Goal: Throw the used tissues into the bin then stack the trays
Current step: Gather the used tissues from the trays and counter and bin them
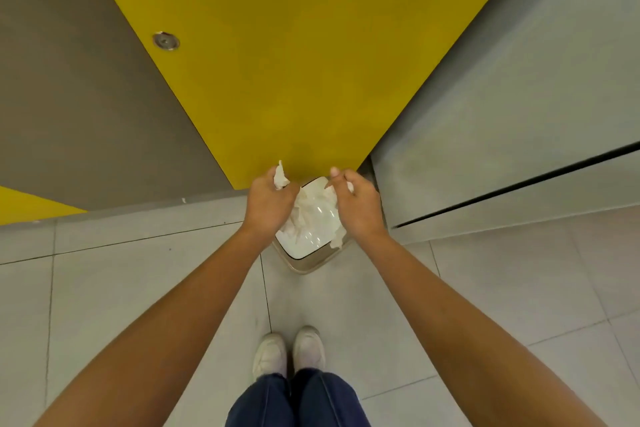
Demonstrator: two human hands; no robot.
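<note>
Tiled floor point(138, 288), yellow wall point(294, 62) | left hand point(268, 201) closed on tissue point(280, 177) | bin point(306, 243) between hands, lid shut, tissues point(301, 211) hanging over it | right hand point(358, 204) pinching tissue point(349, 186) | binning underway, none inside yet | trays unseen, stacking left.

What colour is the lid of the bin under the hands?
Glossy white lid, on a beige bin; seen in the head view, the only one.
</note>
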